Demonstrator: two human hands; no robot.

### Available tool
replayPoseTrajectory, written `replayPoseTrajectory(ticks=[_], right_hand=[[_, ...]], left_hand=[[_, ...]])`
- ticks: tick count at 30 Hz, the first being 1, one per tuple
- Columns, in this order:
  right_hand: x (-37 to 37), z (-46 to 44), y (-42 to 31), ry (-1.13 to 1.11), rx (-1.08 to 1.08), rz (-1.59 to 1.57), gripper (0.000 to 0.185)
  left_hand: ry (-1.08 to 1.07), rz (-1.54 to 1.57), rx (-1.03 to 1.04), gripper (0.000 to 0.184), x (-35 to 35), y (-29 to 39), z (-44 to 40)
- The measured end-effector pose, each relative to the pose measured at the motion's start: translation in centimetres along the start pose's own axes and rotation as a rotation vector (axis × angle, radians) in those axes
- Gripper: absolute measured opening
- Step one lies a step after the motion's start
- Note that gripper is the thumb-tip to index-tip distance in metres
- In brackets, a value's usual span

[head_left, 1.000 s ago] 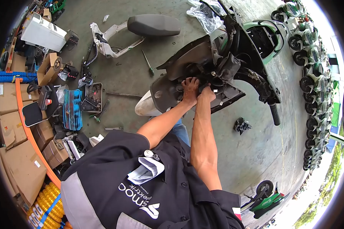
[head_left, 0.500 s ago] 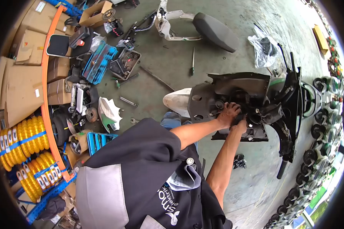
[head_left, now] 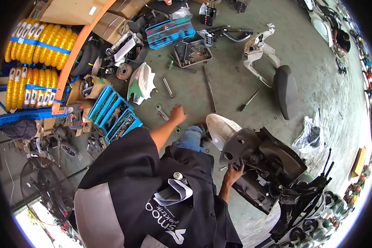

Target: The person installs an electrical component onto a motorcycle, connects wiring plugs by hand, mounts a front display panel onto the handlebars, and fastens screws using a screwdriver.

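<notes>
My left hand [head_left: 177, 115] is over the floor with its fingers curled; whatever it holds, if anything, is hidden. A combination wrench [head_left: 161, 112] lies on the floor just beside it. My right hand [head_left: 234, 172] grips the near edge of the dark inner panel [head_left: 273, 151] of a partly stripped scooter, fingers bent around the edge. The white front mudguard [head_left: 221, 129] sticks out at that panel's left end. At the lower right are the scooter's handlebar and dark cables [head_left: 299, 198].
Blue toolboxes [head_left: 115, 113] stand at the left, below a white-green fairing [head_left: 141, 83]. A metal tube [head_left: 168, 87], a long bar [head_left: 210, 89] and a screwdriver [head_left: 249, 100] lie on the floor. Farther off are a parts tray [head_left: 204, 58], a seat [head_left: 286, 93] and a plastic bag [head_left: 312, 134].
The view has turned leftward. My left hand has left the scooter and moved left toward the wrench on the floor. My right hand has shifted to the panel's near edge.
</notes>
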State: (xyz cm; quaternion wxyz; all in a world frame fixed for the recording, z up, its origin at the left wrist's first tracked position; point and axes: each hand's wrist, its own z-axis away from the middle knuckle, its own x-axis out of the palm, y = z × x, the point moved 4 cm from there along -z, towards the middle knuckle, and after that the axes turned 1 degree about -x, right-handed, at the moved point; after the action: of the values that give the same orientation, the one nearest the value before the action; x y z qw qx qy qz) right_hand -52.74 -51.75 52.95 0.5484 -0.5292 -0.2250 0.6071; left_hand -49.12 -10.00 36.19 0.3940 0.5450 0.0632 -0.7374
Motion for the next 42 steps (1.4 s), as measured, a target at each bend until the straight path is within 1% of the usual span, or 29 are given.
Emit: replayPoseTrajectory(ticks=[1,2,3,4,6,8,10,11,13,14,17,18,19,20,21,22,24,25,26,28,29,30,31,33,35,36,38,40,42], right_hand=[[1.2,-1.1,-1.0,-0.069,-0.028,-0.011,0.058],[2.2,-2.3,-1.8,-0.139,-0.056,-0.022,0.058],[3.2,-3.4,-2.7,-0.171,-0.077,-0.007,0.058],[4.1,-4.4,-3.7,-0.195,-0.147,0.018,0.058],[5.6,-5.9,-4.8,-0.237,-0.231,0.040,0.057],[7.3,-7.3,-5.0,-0.292,-0.280,0.011,0.059],[9.0,-7.8,-5.5,-0.299,-0.300,0.049,0.060],[9.7,-7.5,-6.3,-0.298,-0.287,0.062,0.060],[11.6,-7.4,-6.6,-0.302,-0.268,0.073,0.061],[12.5,-7.2,-6.8,-0.322,-0.249,0.063,0.059],[15.6,-6.9,-7.1,-0.390,-0.208,0.034,0.049],[16.7,-6.3,-8.3,-0.426,-0.195,0.009,0.047],[18.1,-6.8,-7.7,-0.432,-0.199,0.032,0.045],[19.6,-7.5,-6.9,-0.435,-0.201,0.055,0.044],[20.8,-7.8,-7.0,-0.456,-0.133,0.058,0.040],[22.2,-8.1,-7.2,-0.476,-0.062,0.059,0.037],[25.4,-9.8,-5.0,-0.442,-0.022,0.035,0.030],[27.2,-10.4,-4.9,-0.395,0.031,0.005,0.028],[29.2,-11.0,-5.0,-0.343,0.089,-0.026,0.026],[34.2,-13.3,0.7,-0.259,0.094,0.008,0.023],[37.7,-15.4,1.6,-0.245,0.122,0.004,0.023],[40.6,-15.9,0.9,-0.246,0.226,-0.056,0.021],[43.2,-16.6,1.2,-0.241,0.327,-0.116,0.020],[49.3,-19.1,4.2,-0.248,0.388,-0.149,0.019],[54.3,-20.8,6.4,-0.281,0.459,-0.186,0.020],[56.1,-21.8,7.1,-0.267,0.481,-0.186,0.020],[59.3,-23.4,8.9,-0.303,0.494,-0.117,0.020],[60.6,-23.6,12.8,-0.286,0.578,-0.104,0.020],[61.3,-23.7,15.5,-0.285,0.641,-0.034,0.020]], left_hand=[[-0.031,-0.002,-0.167,0.053,-1.3,-5.2,-0.1],[0.003,-0.009,-0.214,0.053,-1.9,-10.8,0.0],[0.025,-0.006,-0.316,0.053,-4.8,-13.8,2.3],[0.045,-0.020,-0.380,0.049,-7.0,-16.2,5.1],[0.064,0.137,-0.436,0.047,-8.4,-21.5,10.7],[0.100,0.178,-0.465,0.043,-8.3,-24.5,16.4],[0.117,0.143,-0.501,0.046,-0.3,-32.9,20.3],[0.149,0.205,-0.579,0.048,-0.1,-31.9,23.1],[-0.043,0.116,-0.465,0.047,2.6,-32.2,26.3],[-0.065,0.133,-0.490,0.046,2.5,-30.7,27.1],[-0.103,0.165,-0.501,0.043,1.6,-28.4,25.1],[-0.118,0.171,-0.483,0.043,0.2,-26.9,22.8],[-0.132,0.179,-0.436,0.042,-3.6,-23.2,19.6],[-0.139,0.176,-0.413,0.041,-5.1,-21.9,16.0],[-0.152,0.161,-0.386,0.041,-6.4,-20.6,11.8],[-0.169,0.146,-0.384,0.040,-5.5,-21.2,6.8],[-0.217,0.110,-0.398,0.040,-3.3,-23.0,-3.7],[-0.242,0.067,-0.373,0.046,-4.9,-20.6,-9.0],[-0.254,0.034,-0.345,0.046,-4.5,-19.7,-15.5],[-0.295,0.000,-0.248,0.051,-1.8,-18.4,-28.2],[-0.263,-0.035,-0.181,0.051,0.0,-17.2,-34.6],[-0.253,-0.079,-0.119,0.051,1.2,-16.3,-40.9],[-0.268,-0.073,-0.080,0.044,3.3,-16.1,-47.4],[-0.120,-0.080,0.001,0.032,3.9,-12.2,-58.6],[0.025,-0.112,0.150,0.028,7.2,-12.2,-69.7],[-0.003,-0.178,0.145,0.028,7.5,-11.2,-74.1],[0.008,-0.317,0.174,0.035,9.9,-12.2,-82.5],[0.080,-0.422,0.112,0.042,11.1,-12.5,-87.6],[0.032,-0.382,0.074,0.046,15.1,-16.9,-93.3]])
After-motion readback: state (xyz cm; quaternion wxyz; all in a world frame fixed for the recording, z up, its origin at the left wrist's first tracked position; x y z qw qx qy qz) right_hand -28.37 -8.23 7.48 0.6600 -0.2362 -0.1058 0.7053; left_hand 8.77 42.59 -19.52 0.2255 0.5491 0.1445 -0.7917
